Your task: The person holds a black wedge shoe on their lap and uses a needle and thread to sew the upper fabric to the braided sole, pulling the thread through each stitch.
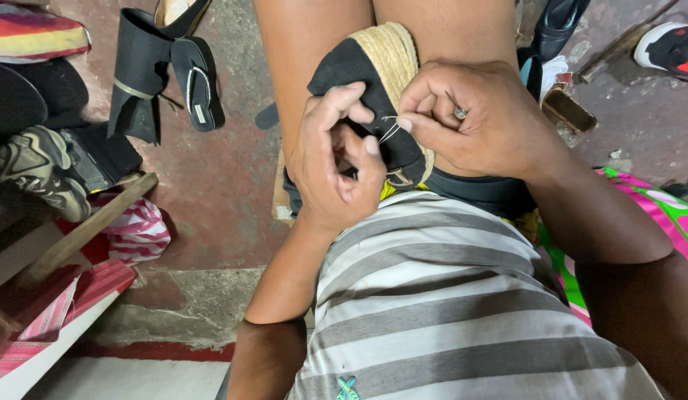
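Gripping black espadrille shoe, left hand, right hand pinching white thread, perhaps needle

small white rectangular label on the black sandal's insole, upper left floor

Matt black cloth shoe with a rough woven-rope sole.

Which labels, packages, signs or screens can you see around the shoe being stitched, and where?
Insole label: small pale rectangle on the black sandal lying on the floor, upper left.
Shirt emblem: small teal crossed mark at the striped shirt's lower edge.
No packages, signs or screens visible.
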